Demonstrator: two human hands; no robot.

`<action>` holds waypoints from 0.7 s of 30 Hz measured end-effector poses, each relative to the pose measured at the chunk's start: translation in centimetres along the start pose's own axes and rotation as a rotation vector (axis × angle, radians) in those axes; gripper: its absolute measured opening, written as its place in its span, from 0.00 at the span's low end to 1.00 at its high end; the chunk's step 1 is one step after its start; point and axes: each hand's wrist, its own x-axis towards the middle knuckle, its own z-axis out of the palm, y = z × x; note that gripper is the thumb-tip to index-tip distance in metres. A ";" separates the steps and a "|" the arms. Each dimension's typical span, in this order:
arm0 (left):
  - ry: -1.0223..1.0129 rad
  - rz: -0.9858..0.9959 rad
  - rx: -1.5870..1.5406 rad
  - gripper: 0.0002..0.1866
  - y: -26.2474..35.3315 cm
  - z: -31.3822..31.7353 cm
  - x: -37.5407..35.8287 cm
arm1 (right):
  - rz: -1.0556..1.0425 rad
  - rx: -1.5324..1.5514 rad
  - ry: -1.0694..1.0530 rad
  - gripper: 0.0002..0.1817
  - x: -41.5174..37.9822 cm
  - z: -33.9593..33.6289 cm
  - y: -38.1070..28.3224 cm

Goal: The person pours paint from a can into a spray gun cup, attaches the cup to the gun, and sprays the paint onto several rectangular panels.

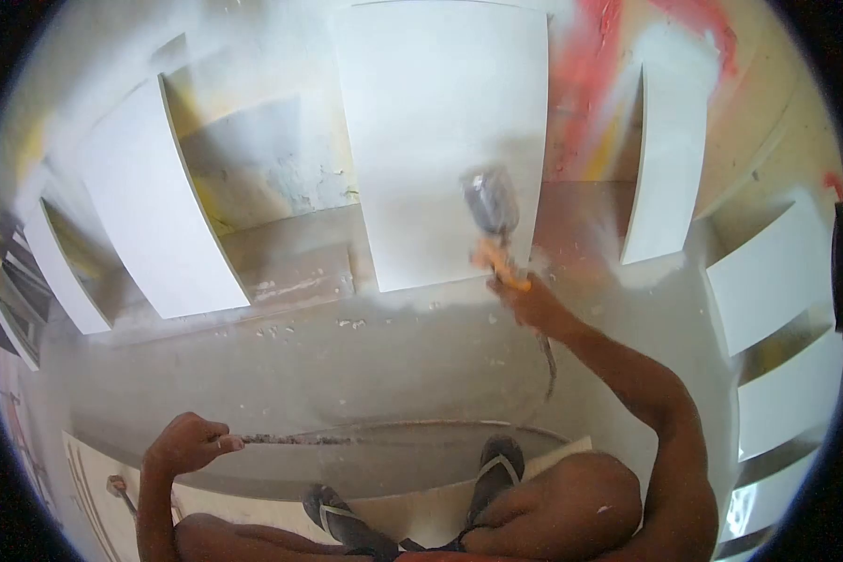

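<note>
White panel (440, 112) against paint-stained wall (272, 159); grey floor (421, 361); sprayer (492, 203) in front.

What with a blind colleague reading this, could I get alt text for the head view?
A person's right hand points an orange spray gun at a tall white panel before a paint-stained wall; the left hand holds a hose. More white panels stand on either side.

Premises present as a spray-painting workshop: white panels (445, 112) lean against a wall (300, 159) stained red, yellow and white; pale residue coats the floor (412, 351), and a spray gun (492, 201) is present.
</note>
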 end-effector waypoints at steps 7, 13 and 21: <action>-0.021 0.045 0.000 0.30 -1.1 0.3 0.3 | -0.065 0.007 -0.016 0.22 0.8 0.5 0.5; 0.018 -0.005 -0.019 0.28 0.4 -0.1 0.3 | -0.524 0.272 0.344 0.20 5.9 -3.6 -13.5; 0.050 -0.041 -0.078 0.25 0.3 -0.2 0.1 | -0.501 0.266 0.369 0.20 4.7 -2.8 -10.9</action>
